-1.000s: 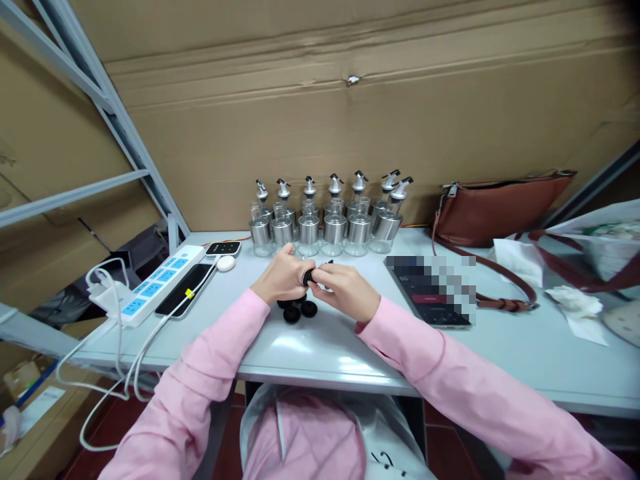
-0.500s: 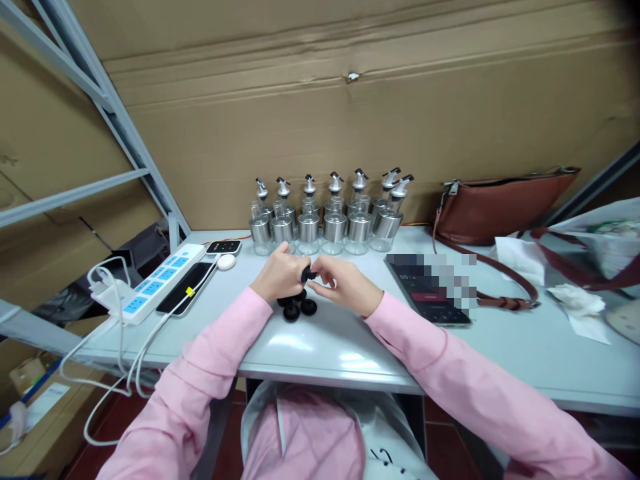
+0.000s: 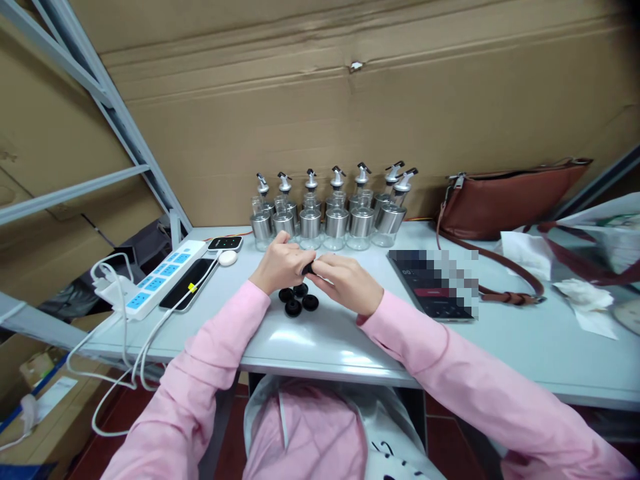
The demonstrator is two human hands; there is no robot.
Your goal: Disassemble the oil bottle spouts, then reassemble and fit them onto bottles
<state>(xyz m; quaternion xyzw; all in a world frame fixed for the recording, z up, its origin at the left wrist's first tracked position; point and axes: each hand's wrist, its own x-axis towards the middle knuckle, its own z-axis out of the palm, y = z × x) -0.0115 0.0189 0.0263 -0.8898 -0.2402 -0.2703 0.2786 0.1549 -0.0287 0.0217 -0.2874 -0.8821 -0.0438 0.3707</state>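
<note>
My left hand (image 3: 283, 265) is closed around a small black stopper (image 3: 307, 269); only part of the piece shows. The fingers of my right hand (image 3: 346, 280) pinch the same stopper from the other side, and the two hands meet over the table. Just below them, several round black stoppers (image 3: 293, 307) lie in a loose cluster on the tabletop. Behind the hands stands a front row of glass bottles with steel sleeves (image 3: 337, 222), most with bare necks. The bottles in the back row carry silver pourer tops with black levers (image 3: 338, 176).
A power strip (image 3: 165, 280) with white cables, a phone (image 3: 189, 285) and a small black device (image 3: 225, 244) are at left. To the right lie a large dark-screened phone (image 3: 425, 283), a brown bag (image 3: 505, 203) and crumpled tissue (image 3: 583, 293). Cardboard (image 3: 280, 107) stands behind.
My right fingers have closed in on the black stopper, covering more of it, and the hands are nearer together. The view has shifted slightly.
</note>
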